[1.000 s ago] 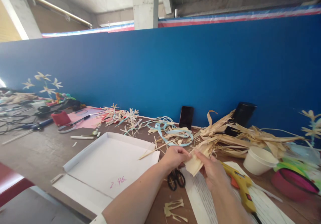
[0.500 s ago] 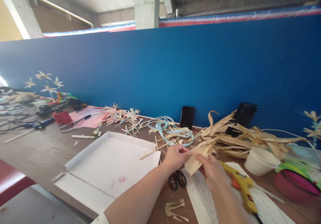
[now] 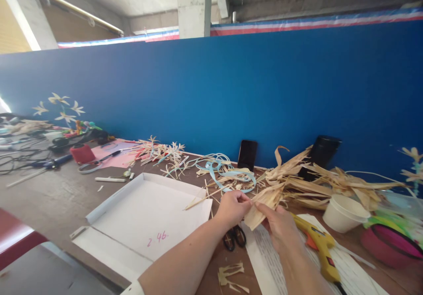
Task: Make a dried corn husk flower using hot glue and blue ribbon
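Observation:
A pale dried corn husk (image 3: 255, 217) is held over the table between both hands. My left hand (image 3: 231, 208) pinches its upper left edge with closed fingers. My right hand (image 3: 280, 222) grips it from the right, thumb on top. Black-handled scissors (image 3: 233, 236) lie on the table just below my left hand. A yellow glue gun (image 3: 317, 246) rests on printed paper (image 3: 264, 259) beside my right wrist.
A pile of dried husks (image 3: 317, 181) lies behind the hands, with a white cup (image 3: 344, 213) and a pink bowl (image 3: 390, 246) to the right. A white flat box (image 3: 145, 215) sits left. Two dark phones (image 3: 247, 155) lean on the blue wall (image 3: 211, 92). Husk flowers (image 3: 158, 152) and tools lie further left.
Both hands with the husk have shifted very slightly up and right in the view; the grip is the same.

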Tool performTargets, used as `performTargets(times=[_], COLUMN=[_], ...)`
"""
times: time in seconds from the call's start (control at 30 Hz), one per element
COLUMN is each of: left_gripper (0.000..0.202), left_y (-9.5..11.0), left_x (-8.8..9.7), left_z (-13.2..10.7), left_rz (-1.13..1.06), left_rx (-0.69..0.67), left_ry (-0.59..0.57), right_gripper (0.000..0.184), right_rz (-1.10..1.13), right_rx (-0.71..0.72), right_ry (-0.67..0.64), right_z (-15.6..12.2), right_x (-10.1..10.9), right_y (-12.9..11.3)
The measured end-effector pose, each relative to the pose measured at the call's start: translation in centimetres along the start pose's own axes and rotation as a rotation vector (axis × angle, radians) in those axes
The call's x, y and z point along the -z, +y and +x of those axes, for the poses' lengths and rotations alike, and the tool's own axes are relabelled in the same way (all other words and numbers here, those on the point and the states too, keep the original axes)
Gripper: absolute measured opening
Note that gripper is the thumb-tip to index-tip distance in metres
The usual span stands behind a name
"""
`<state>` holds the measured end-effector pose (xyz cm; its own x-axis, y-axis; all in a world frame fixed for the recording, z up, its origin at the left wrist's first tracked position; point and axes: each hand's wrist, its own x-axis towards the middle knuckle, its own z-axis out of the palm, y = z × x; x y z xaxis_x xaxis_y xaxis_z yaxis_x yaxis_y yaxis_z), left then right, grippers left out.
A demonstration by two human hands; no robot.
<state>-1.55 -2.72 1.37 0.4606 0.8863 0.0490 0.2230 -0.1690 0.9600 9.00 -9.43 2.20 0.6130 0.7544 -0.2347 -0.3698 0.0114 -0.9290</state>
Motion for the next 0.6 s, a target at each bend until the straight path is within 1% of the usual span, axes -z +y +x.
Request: performTargets(times=[0.2,0.4,0.6], left_gripper=[0.016,0.016,0.019], left_y=[0.11,0.05,-0.14], left_x=[-0.07,0.07,0.00], left_z=[-0.15,-0.08,-0.07], left_rz=[0.034,0.067,0.110], left_rx=[-0.037,-0.100,-0.118], left_ry=[0.039,0.052,0.052], right_gripper=[0.036,0.040,0.039], right_rz=[0.013,0.035,0.038], right_rx=[0.002,-0.007,-0.007], right_ry=[-0.022,-0.051,-0.035], right_z=[-0.34,-0.23,-0.38], right_x=[-0.29,-0.16,-0.27], right_y=[-0.28,-0.24,-0.29])
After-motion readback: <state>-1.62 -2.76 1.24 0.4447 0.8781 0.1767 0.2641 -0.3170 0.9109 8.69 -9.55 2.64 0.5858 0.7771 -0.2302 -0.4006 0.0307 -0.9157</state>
